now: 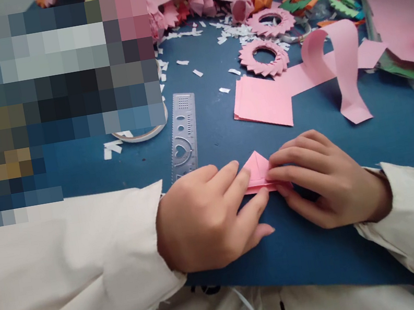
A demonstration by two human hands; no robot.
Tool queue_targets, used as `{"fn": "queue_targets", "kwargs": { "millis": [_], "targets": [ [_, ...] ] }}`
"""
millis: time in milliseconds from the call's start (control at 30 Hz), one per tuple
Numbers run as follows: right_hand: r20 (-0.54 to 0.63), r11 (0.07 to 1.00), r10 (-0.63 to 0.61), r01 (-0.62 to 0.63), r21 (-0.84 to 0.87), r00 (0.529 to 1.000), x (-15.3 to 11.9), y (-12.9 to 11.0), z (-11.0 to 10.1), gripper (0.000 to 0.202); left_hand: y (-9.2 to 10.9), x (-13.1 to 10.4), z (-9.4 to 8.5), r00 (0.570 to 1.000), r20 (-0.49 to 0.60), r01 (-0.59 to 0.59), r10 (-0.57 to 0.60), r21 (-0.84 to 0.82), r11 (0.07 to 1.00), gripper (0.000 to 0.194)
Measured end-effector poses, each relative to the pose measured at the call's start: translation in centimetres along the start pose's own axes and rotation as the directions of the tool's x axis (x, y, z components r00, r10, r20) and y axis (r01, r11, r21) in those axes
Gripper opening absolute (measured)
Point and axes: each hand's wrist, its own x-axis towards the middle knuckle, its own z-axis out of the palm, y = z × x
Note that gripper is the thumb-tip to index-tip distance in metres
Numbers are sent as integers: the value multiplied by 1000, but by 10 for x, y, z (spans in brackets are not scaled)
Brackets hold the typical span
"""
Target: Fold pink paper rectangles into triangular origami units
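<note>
A small piece of folded pink paper (257, 166) lies on the blue table between my hands, its peak pointing away from me and a folded strip along its near edge. My left hand (211, 217) holds the paper's left side, with fingertips on top and one finger at the near edge. On the other side my right hand (320, 178) pinches the right end between thumb and fingers. Parts of the paper's left and right corners are hidden under the fingers. Just beyond my left hand lies a clear plastic ruler (183, 135) with cut-out shapes.
A stack of pink paper squares (264, 102) lies beyond my hands, beside a curling pink strip (348, 62). Folded pink rings (245, 58), white scraps (235, 71) and a tape roll (144, 135) lie farther back. The upper left is pixelated.
</note>
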Motion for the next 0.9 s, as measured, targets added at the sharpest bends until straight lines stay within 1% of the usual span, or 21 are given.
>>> {"fn": "queue_targets", "kwargs": {
  "millis": [100, 200, 333, 433, 533, 633, 800, 900],
  "targets": [
    [10, 999, 21, -22, 42, 1000, 0, 0, 0, 11, -1, 1, 1, 1000, -11, -8, 8, 6, 1000, 38],
    [24, 996, 41, -43, 76, 999, 1, 1, 0, 7, -1, 3, 2, 999, -47, -14, 16, 27, 1000, 37],
    [33, 995, 63, -65, 79, 997, 0, 1, 1, 5, -1, 2, 2, 999, -43, -18, 21, 52, 998, 35],
    [6, 994, 77, -77, 80, 997, -1, 1, 2, 6, -1, 2, 1, 999, -31, -14, 16, 39, 999, 38],
    [-30, 992, 114, -112, 50, 993, -2, 2, 4, 6, -2, 3, 1, 1000, -20, -2, 2, 27, 1000, 39],
    [-43, 988, 154, -155, -14, 987, -2, 2, 5, 4, -3, 4, 1, 1000, -10, 12, -12, 36, 999, 37],
    [-64, 982, 164, -169, -85, 984, -2, 2, 6, 5, -5, 7, 1, 999, 34, 11, -14, 89, 996, 35],
    [-95, 978, 160, -171, -123, 983, -3, 2, 5, 10, -5, 9, 1, 998, 53, 13, -19, 116, 993, 32]
  ]
}}
